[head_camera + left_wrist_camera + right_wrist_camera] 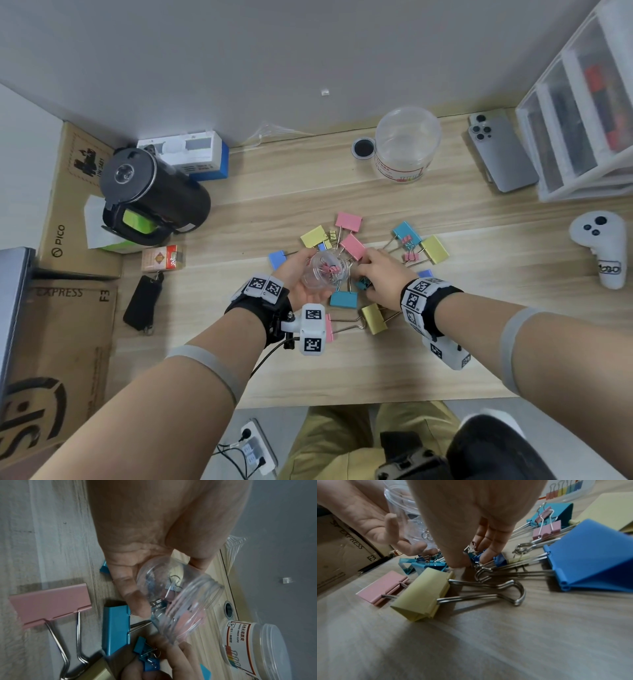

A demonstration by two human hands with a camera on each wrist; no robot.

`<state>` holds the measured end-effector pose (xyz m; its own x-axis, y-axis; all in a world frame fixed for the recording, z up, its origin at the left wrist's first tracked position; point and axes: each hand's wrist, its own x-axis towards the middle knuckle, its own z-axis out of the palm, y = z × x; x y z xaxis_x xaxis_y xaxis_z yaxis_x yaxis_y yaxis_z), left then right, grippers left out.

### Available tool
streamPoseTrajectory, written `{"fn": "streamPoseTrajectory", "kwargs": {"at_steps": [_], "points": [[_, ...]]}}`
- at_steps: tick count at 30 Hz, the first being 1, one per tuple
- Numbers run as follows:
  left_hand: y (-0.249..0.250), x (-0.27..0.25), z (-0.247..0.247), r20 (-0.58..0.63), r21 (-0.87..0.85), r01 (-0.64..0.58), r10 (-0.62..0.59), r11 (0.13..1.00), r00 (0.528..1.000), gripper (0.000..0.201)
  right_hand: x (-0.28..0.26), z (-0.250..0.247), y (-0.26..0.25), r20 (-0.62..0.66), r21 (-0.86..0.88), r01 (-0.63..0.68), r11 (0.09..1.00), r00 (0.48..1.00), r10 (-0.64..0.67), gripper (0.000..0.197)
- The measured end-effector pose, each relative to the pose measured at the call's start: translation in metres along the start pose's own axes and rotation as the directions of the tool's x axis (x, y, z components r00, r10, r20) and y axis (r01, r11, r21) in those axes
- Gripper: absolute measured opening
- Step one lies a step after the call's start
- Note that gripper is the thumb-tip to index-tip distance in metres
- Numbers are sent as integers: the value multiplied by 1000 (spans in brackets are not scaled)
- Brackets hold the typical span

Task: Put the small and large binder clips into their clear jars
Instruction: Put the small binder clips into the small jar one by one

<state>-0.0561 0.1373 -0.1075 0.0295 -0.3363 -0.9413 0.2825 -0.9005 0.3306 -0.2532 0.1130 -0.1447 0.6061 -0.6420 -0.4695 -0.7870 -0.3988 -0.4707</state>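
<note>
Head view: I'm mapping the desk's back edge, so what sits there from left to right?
Black kettle → white and blue box → small black lid → large clear jar → grey phone → clear drawer unit.

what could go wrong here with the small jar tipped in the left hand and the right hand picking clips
The small jar lies tilted in the left hand, mouth open, so the pink clips inside could slide out. The right hand pinches small blue clips amid tangled wire handles and may drag a neighbour along. The big jar stands far off, so large clips could get mis-sorted.
</note>
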Motion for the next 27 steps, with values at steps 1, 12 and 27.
{"fn": "streamPoseTrajectory", "kwargs": {"at_steps": [1,12,27], "points": [[0,0,0,0,1,-3,3,1000,1000,44,0,0,0,-3,7,-8,1000,1000,8,41],[0,3,2,-14,-7,5,-5,1000,1000,45,2,2,3,-54,61,-23,998,998,26,36],[-6,8,2,-19,-22,11,-11,1000,1000,46,7,2,1,-4,76,-45,996,999,45,30]]}}
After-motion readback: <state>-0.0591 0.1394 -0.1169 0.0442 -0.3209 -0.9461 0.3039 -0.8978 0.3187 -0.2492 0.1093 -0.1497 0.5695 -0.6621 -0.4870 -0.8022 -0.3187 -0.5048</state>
